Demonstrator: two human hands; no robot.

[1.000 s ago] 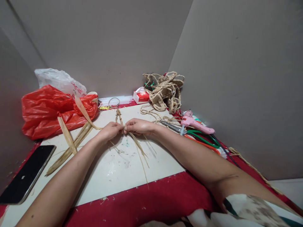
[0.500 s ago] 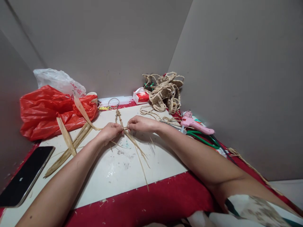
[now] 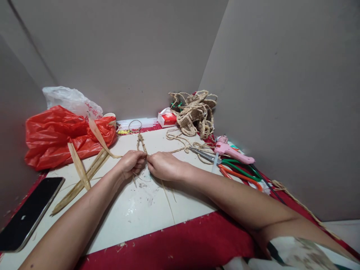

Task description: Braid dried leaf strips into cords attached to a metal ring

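Note:
My left hand [image 3: 131,163] and my right hand [image 3: 162,166] meet over a white board [image 3: 132,210], both pinched shut on thin dried straw strands [image 3: 168,195]. A braided straw cord [image 3: 141,142] runs from the pinch point away toward the far wall. Loose strand ends trail from under my right hand toward me. Broad dried leaf strips [image 3: 80,172] lie to the left of my left wrist.
A red plastic bag [image 3: 62,133] and a clear bag [image 3: 67,99] sit at the back left. A black phone [image 3: 26,215] lies at the left edge. A pile of braided cord [image 3: 195,112], a pink glue gun [image 3: 232,152], scissors [image 3: 225,163] and a small red box [image 3: 167,119] are at the right.
My right hand has dropped from slightly raised down toward me, closing up against my left hand. The trailing strands now lie partly under it. The view has shifted a little.

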